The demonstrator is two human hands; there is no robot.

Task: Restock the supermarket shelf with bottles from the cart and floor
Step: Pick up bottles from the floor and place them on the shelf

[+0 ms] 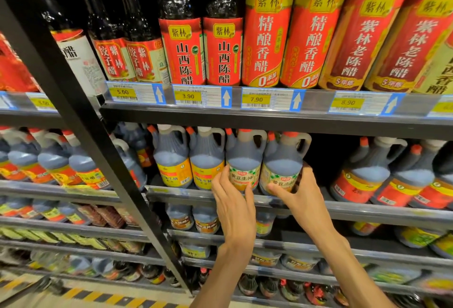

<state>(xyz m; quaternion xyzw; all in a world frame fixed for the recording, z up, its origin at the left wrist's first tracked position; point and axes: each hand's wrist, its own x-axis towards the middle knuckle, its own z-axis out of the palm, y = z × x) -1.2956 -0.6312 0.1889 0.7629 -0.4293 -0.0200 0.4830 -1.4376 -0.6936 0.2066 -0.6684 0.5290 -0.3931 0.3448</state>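
Low centre of the frame, the left hand point(234, 199) cups one dark plastic handled jug with a pale green-and-orange label point(244, 160); the right hand point(300, 193) grips its twin jug point(282, 165) on the grey metal shelf lip point(367, 212). A hard shove could topple the yellow-labelled jugs point(188, 160) alongside.

Glossy plastic jugs point(282, 160) — paper labels

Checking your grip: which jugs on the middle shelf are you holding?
The two pale-labelled jugs: left hand grips one, right hand the next. The yellow-labelled jugs go untouched.
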